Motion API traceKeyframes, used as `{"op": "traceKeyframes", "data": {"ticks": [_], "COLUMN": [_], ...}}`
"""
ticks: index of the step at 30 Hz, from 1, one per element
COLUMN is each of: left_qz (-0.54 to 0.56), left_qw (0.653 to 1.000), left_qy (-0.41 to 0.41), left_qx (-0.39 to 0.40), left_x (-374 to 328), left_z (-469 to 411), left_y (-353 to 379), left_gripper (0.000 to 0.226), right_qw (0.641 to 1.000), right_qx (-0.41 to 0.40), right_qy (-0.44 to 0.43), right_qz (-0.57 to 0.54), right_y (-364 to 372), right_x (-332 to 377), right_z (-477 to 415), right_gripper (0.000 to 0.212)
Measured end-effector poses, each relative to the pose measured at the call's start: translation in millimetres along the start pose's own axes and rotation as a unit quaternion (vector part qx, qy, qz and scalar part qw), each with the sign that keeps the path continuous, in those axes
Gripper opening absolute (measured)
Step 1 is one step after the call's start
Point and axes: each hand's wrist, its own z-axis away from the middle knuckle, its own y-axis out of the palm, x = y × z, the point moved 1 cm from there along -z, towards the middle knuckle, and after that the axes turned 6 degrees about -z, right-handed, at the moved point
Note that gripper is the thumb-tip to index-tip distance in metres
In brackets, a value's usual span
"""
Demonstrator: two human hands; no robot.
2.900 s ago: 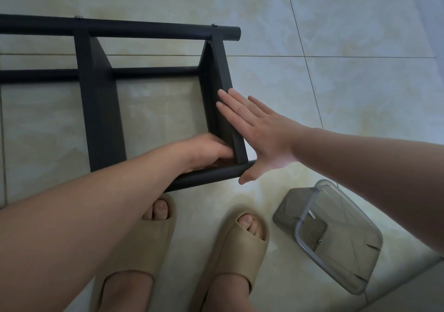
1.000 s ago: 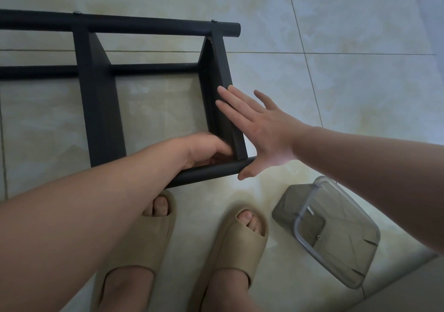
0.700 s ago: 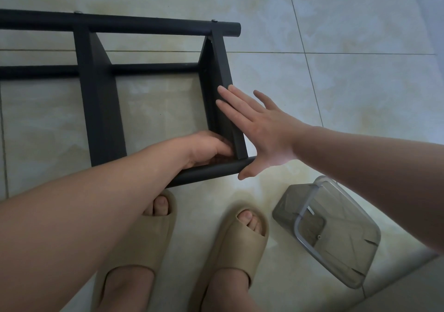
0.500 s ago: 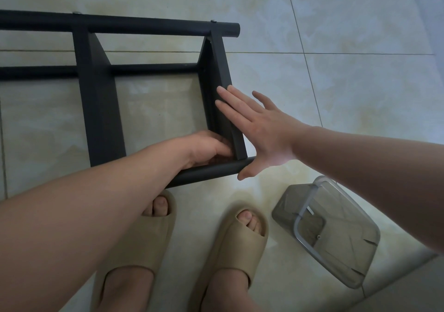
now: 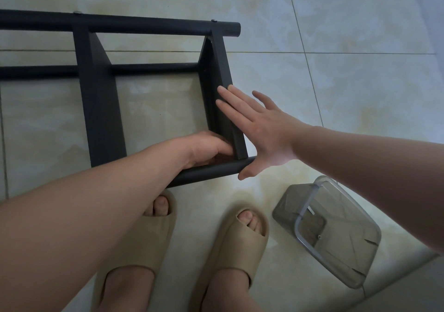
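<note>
Practically unchanged: left hand (image 5: 206,148) grips the black metal rack (image 5: 98,109) at its corner, right hand (image 5: 264,131) presses flat, fingers straight, against the end panel (image 5: 219,59).

Glossy pale floor tiles (image 5: 360,18), thin grout lines (image 5: 336,53), dim light

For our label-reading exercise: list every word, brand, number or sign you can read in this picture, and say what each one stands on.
None can be read.
The black metal frame, the clear plastic container, the beige slippers and the floor tiles show no words, numbers or logos.
</note>
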Motion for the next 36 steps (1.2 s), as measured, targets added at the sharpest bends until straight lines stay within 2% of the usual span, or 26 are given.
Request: {"op": "traceKeyframes", "data": {"ticks": [6,13,18,36], "left_qz": [-0.016,-0.001,0.000,-0.090], "left_qw": [1.000,1.000,1.000,0.996], "left_qy": [0.004,0.002,-0.002,-0.013], "left_qx": [-0.026,-0.016,-0.008,-0.026], "left_x": [-0.2,-1.2,-3.4,-4.9], "left_z": [-0.6,1.2,3.4,1.6], "left_y": [0.8,0.9,2.6,4.7], "left_gripper": [0.021,0.023,0.014,0.012], "right_qw": [1.000,1.000,1.000,1.000], "right_qx": [-0.003,-0.002,-0.003,-0.002], "right_qy": [-0.001,-0.004,-0.004,0.005], "right_qz": [0.004,0.003,0.002,0.027], "right_y": [0.6,1.2,0.4,-2.5], "right_x": [-0.2,-0.2,-0.4,-0.8], "right_z": [0.5,-0.1,-0.1,-0.4], "right_gripper": [0.147,0.147,0.147,0.146]}}
